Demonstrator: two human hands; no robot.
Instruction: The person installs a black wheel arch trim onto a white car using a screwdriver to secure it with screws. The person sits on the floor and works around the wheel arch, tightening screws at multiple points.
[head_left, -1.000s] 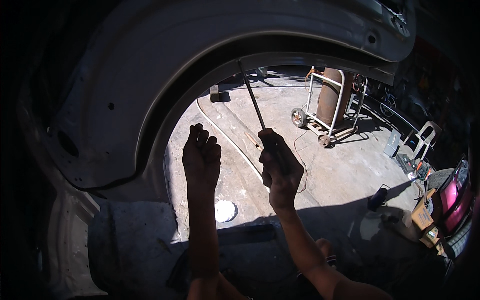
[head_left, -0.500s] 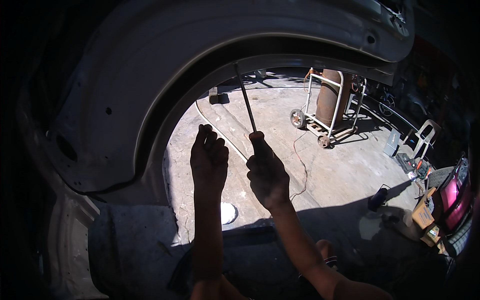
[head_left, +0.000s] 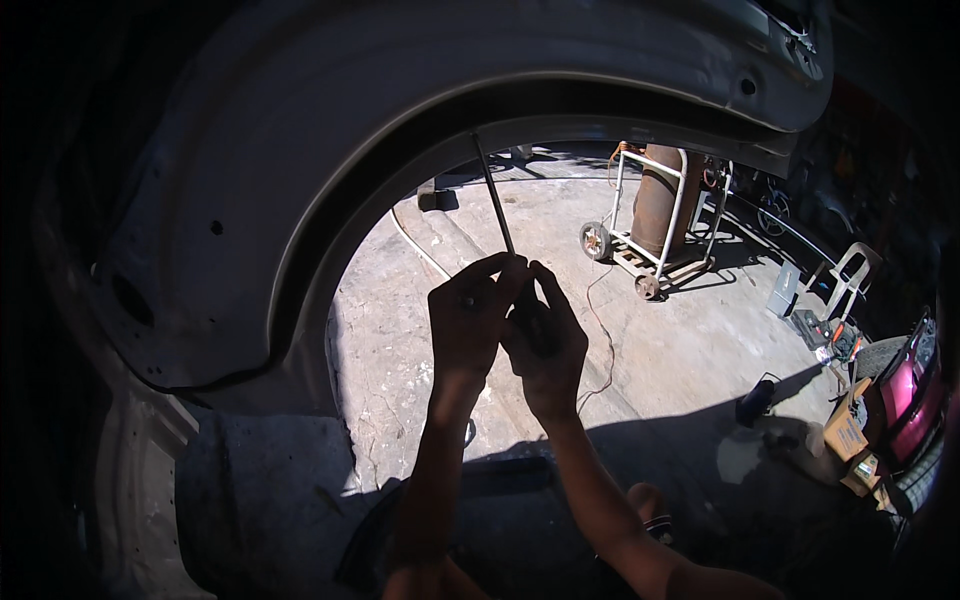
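Note:
A screwdriver [head_left: 494, 198] with a long thin shaft points up and slightly left, its tip at the lower lip of the curved metal wheel arch [head_left: 330, 215]. Wrapped around its dark handle is my right hand [head_left: 552, 365]. My left hand [head_left: 465, 315] is closed, its fingertips pinched at the top of the handle, where the shaft begins. Both hands are in deep shade, so I cannot make out whether the left fingers hold anything small as well. The tip's exact contact with the arch edge is hard to see.
Beyond the arch, a white wheeled cart [head_left: 650, 225] carries a rusty gas cylinder [head_left: 655, 200] on sunlit concrete. A thin hose [head_left: 610, 345] trails over the floor. At right are a pale plastic chair [head_left: 856, 270], tools [head_left: 815, 325], cardboard boxes [head_left: 848, 430] and a pink panel [head_left: 903, 390].
My left hand has moved right and come up against the screwdriver's handle beside my right hand. The right hand and the screwdriver have barely shifted.

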